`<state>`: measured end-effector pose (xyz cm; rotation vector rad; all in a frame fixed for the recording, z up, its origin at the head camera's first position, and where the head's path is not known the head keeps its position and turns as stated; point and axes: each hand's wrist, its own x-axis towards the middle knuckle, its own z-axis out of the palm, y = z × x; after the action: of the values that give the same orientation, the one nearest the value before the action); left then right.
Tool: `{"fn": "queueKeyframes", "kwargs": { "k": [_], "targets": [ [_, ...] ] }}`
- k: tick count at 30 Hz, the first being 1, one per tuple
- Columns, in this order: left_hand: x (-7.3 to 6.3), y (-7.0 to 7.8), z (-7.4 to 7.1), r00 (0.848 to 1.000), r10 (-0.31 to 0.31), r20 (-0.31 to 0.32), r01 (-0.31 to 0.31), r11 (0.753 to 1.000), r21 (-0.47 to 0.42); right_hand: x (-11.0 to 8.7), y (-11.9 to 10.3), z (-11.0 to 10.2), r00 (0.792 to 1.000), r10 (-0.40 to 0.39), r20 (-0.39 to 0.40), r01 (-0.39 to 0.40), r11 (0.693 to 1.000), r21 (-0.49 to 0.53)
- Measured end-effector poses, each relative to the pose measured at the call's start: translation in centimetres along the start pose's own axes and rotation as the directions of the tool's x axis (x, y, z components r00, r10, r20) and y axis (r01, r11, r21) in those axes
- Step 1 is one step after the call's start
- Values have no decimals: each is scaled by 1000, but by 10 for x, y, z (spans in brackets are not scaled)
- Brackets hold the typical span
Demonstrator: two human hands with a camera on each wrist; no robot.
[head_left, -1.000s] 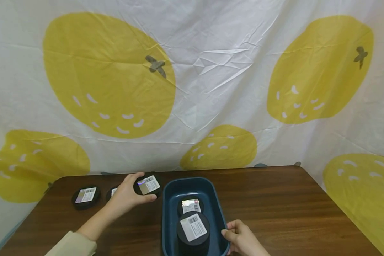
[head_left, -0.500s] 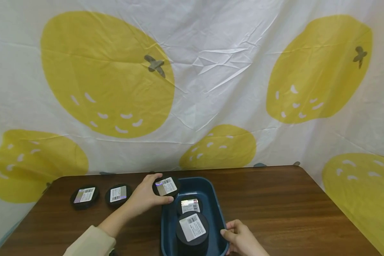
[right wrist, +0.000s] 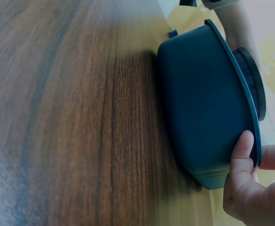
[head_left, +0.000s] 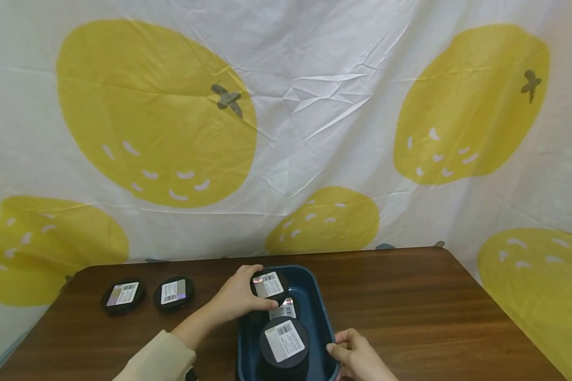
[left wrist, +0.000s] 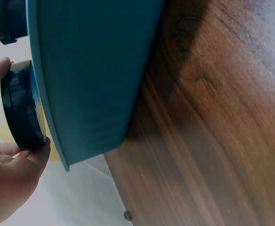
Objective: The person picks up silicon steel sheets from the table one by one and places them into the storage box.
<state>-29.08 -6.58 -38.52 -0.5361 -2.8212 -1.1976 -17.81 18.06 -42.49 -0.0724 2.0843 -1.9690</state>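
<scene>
My left hand (head_left: pixel 240 296) grips a round black tub (head_left: pixel 270 286) with a white barcode label on its top, thumb and fingers on opposite sides. It is over the far left part of a deep blue tray (head_left: pixel 314 312); in the left wrist view the tub (left wrist: pixel 22 106) is at rim height. Inside the tray, a tall black tub or stack (head_left: pixel 285 344) stands nearest, and another labelled black tub (head_left: pixel 286 308) behind it is partly hidden. My right hand (head_left: pixel 360 357) pinches the tray's right rim; in the right wrist view, its fingers (right wrist: pixel 243 148) press the outer wall.
Two more labelled black tubs, one at the far left (head_left: pixel 123 297) and one beside it (head_left: pixel 173 293), lie on the brown wooden table (head_left: pixel 424 312). A white cloth (head_left: pixel 314 132) with yellow fruit prints hangs behind the table's back edge.
My left hand has carried the black tub rightward, from the table left of the tray to over the tray. My right hand has stayed on the rim.
</scene>
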Motion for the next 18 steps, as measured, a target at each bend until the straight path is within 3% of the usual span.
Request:
{"fn": "queueKeyframes", "kwargs": {
  "k": [12,18],
  "targets": [
    [7,1,21,996,51,68,-55,997,58,-1,-1,-2,1000,26,-12,-26,999,-27],
    [10,1,27,995,41,93,-50,995,90,-2,-1,-2,999,29,-28,-31,998,-55]
  ]
}}
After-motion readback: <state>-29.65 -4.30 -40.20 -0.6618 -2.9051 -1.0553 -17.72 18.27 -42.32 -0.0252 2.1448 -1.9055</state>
